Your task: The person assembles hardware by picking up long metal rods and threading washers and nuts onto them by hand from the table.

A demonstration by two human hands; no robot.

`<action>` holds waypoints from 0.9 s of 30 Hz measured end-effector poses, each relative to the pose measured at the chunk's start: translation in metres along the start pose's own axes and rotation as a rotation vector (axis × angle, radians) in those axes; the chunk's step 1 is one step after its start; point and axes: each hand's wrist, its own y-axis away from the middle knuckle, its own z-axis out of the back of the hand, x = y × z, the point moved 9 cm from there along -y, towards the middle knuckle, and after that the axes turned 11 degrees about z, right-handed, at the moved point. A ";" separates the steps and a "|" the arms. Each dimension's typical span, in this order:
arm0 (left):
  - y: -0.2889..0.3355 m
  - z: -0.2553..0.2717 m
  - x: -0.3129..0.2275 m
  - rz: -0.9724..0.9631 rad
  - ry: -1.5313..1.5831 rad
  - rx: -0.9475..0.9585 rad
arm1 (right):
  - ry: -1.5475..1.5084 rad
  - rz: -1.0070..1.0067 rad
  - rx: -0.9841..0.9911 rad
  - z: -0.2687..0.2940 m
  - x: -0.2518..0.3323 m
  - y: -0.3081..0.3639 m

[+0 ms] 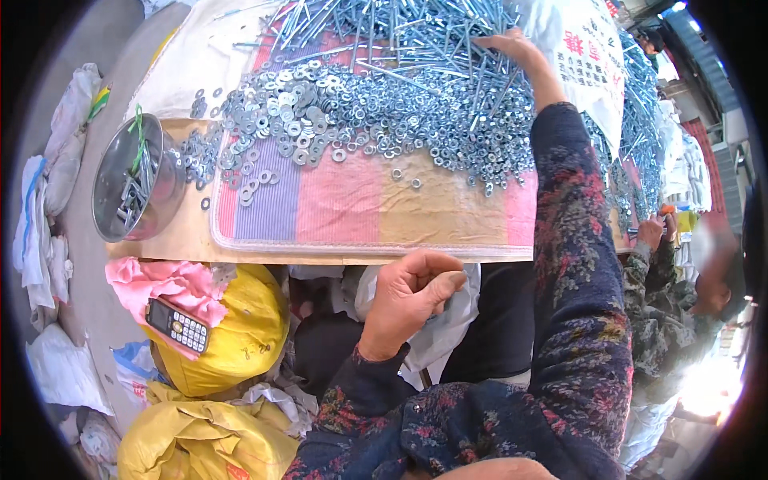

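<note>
The right hand reaches into the long bolts, fingers spread on them. The left hand is loosely clenched below the worktop. A printed white sack lies just right; yellow bags sit below.

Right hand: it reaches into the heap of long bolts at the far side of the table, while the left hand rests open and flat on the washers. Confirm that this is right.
Partly wrong. The right hand does reach into the long bolts at the far side, but the left hand is not on the washers: it is curled into a loose fist at the near edge of the table, below the striped mat. The head view shows this.
</note>
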 end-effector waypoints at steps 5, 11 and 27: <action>0.004 0.015 0.003 0.041 -0.043 -0.075 | -0.152 -0.205 -0.167 -0.018 0.010 -0.015; -0.008 -0.024 0.014 0.094 -0.035 0.104 | -0.019 -0.273 -0.130 0.021 -0.182 -0.118; -0.001 -0.093 -0.038 -0.122 0.349 0.361 | 0.051 -0.141 0.100 -0.166 -0.100 0.008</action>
